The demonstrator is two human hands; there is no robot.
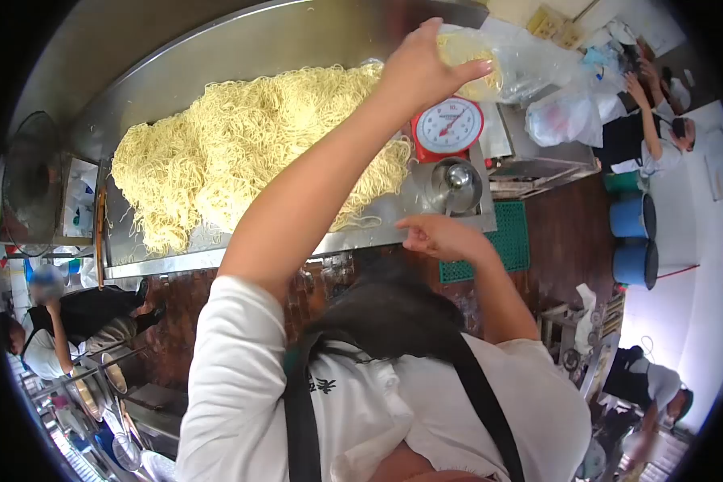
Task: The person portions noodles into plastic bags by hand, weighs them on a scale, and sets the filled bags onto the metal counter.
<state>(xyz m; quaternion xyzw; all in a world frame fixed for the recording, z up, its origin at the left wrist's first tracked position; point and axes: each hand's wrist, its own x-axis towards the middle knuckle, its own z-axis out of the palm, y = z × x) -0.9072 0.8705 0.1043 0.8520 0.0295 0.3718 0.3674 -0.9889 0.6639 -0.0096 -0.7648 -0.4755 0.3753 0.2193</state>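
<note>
A large heap of pale yellow noodles (pixel 257 145) covers much of a metal worktop (pixel 165 265). My left hand (pixel 438 68) reaches across it, thumb and fingers round a clear plastic bag with noodles (pixel 462 52). The bag is directly behind a red-rimmed dial scale (pixel 448 127); whether it rests on the scale cannot be seen. In front of the scale stands a round metal bowl (pixel 455 186) with a shiny rounded object inside. My right hand (pixel 440 238) hovers at the worktop's front edge, index finger extended and other fingers loosely curled, with nothing visible in it.
White plastic bags (pixel 566 112) lie at the upper right, near a co-worker (pixel 651 140). Other people work at the left (pixel 48 345) and lower right (pixel 651 386). Blue bins (pixel 635 241) and a green mat (pixel 510 241) are on the floor. A fan (pixel 34 177) stands left.
</note>
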